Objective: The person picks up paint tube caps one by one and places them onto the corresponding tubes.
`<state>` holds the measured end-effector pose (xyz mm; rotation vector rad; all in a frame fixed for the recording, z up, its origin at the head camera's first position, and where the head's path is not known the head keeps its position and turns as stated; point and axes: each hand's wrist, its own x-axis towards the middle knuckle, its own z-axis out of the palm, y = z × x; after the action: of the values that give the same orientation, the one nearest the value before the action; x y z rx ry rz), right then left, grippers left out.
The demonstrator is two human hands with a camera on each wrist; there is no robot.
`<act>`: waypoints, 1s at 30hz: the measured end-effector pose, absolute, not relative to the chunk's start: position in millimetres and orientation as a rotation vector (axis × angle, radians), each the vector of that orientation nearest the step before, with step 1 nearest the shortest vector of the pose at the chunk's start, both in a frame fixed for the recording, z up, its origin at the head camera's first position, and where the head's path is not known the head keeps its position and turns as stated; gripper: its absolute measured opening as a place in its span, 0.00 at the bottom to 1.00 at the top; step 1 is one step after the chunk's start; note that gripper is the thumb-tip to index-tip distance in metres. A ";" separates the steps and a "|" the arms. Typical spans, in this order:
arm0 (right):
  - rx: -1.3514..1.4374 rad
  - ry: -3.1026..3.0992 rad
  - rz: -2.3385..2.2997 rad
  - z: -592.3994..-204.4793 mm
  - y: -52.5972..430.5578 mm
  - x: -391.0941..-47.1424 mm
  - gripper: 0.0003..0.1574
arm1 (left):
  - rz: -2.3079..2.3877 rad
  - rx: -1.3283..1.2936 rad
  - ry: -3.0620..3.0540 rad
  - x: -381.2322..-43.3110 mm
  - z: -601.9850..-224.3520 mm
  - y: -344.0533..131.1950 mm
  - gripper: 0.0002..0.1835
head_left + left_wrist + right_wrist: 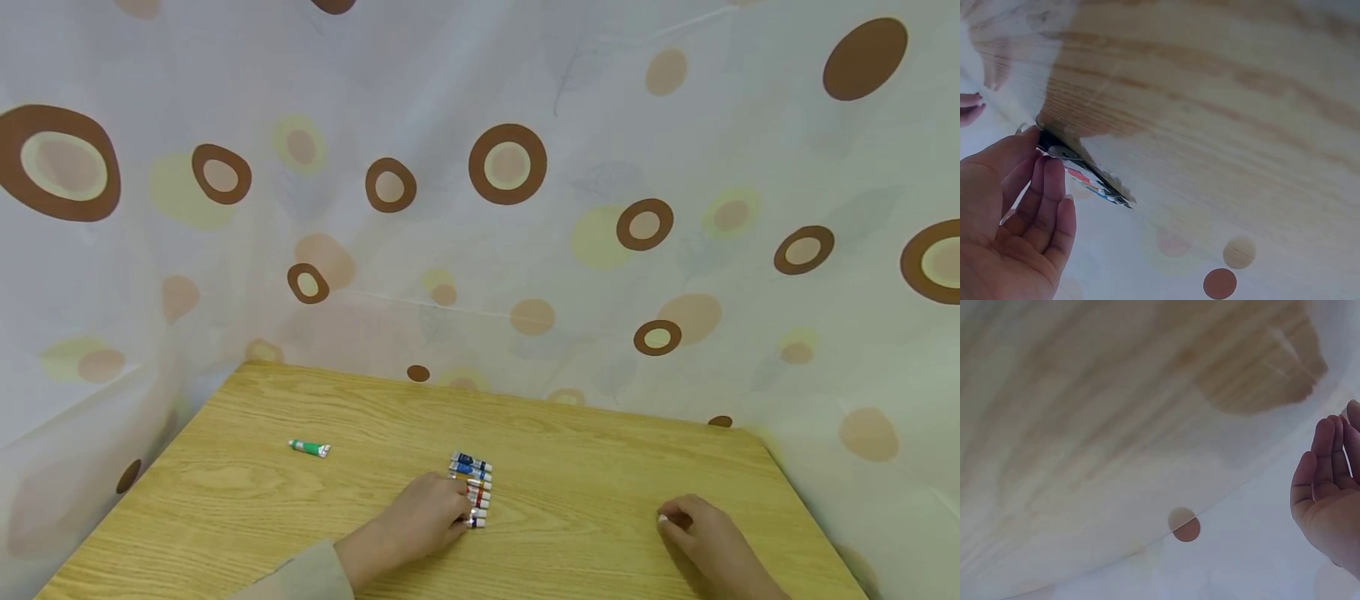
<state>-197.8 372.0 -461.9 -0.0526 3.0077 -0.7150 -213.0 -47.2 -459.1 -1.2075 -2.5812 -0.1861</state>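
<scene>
Several small paint tubes [471,469] lie side by side in a row on the wooden table, with white caps to the right and bands of blue, orange and red. My left hand [423,517] is over the near end of that row and covers part of it. In the left wrist view, the thumb and fingers of the left hand [1029,206] pinch the nearest paint tube [1060,152]. Off to the right, my right hand [705,533] is just above the table. A small white object [662,518] shows between its thumb and fingertips; its kind cannot be told.
One green paint tube [309,448] lies apart at the left of the table [585,467]. A pale curtain [450,250] with brown and beige circles hangs along the back and both sides of the table.
</scene>
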 end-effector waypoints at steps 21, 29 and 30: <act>-0.305 3.130 -0.825 -441.6 327.7 -189.1 0.05 | -0.219 -1.245 -2.586 -213.4 -456.8 -50.3 0.06; -0.377 3.186 -0.871 -436.6 313.1 -188.2 0.04 | -0.242 -1.196 -2.634 -216.9 -448.5 -60.7 0.06; -0.387 3.185 -0.874 -436.0 311.7 -188.4 0.04 | -0.241 -1.183 -2.642 -217.9 -447.6 -62.9 0.06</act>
<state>-188.4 311.7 -436.0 -0.3869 3.1850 -0.8738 -217.9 -62.9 -447.6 -1.1833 -2.6423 -0.2408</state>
